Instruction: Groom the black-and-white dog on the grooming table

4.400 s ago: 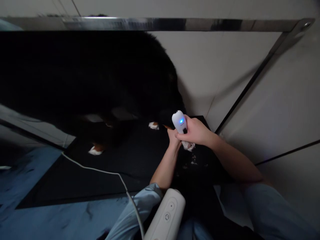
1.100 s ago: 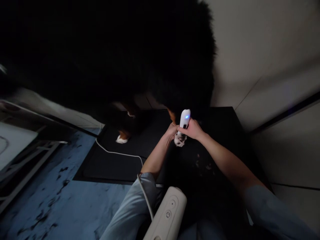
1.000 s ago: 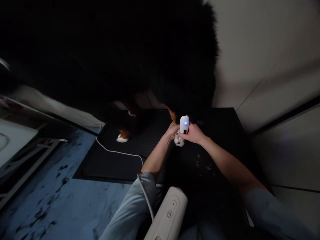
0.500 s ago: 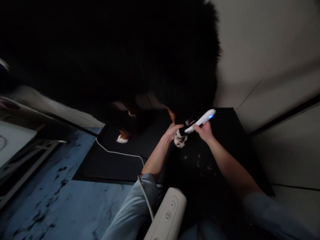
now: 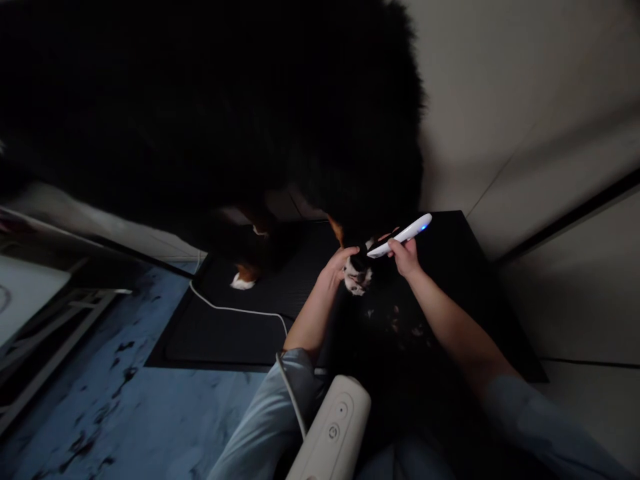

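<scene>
A big black dog (image 5: 225, 120) stands on a black mat, its head end hidden in the dark. My left hand (image 5: 338, 264) is wrapped around one of its paws (image 5: 357, 280), lifted with the pale, dark-blotched underside facing me. In my right hand (image 5: 404, 256) is a slim white hair clipper (image 5: 404, 237) with a blue light near its upper end. The clipper's lower tip is close to the paw; whether it touches the fur I cannot tell. Tufts of cut fur (image 5: 395, 319) lie below the paw.
A white device with buttons (image 5: 333, 427) is in front of my body, and a pale cable (image 5: 240, 309) runs across the black mat (image 5: 210, 340). Another white-tipped paw (image 5: 243, 280) rests on the mat. Blue floor (image 5: 150, 400) lies left; a pale wall (image 5: 500, 113) rises at right.
The clipper's light end has tilted slightly, and my right hand has shifted a little left and up. My left hand keeps its grip on the paw. The view has shifted slightly.
</scene>
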`<state>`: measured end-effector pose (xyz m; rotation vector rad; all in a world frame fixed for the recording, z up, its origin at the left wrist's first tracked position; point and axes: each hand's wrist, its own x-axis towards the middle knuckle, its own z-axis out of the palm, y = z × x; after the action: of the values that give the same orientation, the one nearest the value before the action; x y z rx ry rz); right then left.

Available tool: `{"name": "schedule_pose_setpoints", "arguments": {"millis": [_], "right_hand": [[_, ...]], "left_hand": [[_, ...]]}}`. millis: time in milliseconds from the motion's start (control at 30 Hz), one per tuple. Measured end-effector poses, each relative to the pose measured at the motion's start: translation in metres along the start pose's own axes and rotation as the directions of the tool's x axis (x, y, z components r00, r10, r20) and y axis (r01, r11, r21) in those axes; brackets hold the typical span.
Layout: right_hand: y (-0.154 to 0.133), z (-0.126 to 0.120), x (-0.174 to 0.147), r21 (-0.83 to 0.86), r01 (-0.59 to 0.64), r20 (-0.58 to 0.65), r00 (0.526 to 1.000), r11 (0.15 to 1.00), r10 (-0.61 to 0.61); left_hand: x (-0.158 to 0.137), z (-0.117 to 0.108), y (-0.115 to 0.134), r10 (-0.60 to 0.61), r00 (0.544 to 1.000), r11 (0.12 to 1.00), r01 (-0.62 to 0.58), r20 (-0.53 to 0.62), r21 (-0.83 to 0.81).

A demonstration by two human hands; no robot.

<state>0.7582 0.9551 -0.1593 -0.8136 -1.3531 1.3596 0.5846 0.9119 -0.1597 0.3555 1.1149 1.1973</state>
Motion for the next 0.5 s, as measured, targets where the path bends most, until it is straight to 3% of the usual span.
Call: {"name": "schedule_pose_setpoints", "arguments": {"millis": [167, 300, 367, 500], "right_hand": [[-0.016, 0.012, -0.007, -0.179, 0.066, 0.232, 0.972, 0.982, -0.022], [-0.027, 0.014, -0.008, -0.289, 0.082, 0.111, 0.993, 0.954, -0.051], [-0.031, 0.017, -0.006, -0.420, 0.092, 0.105, 0.993, 0.903, -0.052], [-0.040, 0.030, -0.013, -0.668, 0.165, 0.266, 0.964, 0.726, 0.025]], "left_hand": [[0.001, -0.003, -0.004, -0.026, 0.999, 0.999, 0.027, 0.043, -0.032], [0.002, -0.001, -0.006, 0.009, 0.998, 1.000, -0.008, 0.060, -0.025], [0.003, 0.001, -0.008, -0.001, 0.999, 1.000, 0.001, 0.047, 0.005], [0.004, 0.006, -0.012, 0.062, 0.998, 0.998, -0.062, -0.017, 0.025]]}}
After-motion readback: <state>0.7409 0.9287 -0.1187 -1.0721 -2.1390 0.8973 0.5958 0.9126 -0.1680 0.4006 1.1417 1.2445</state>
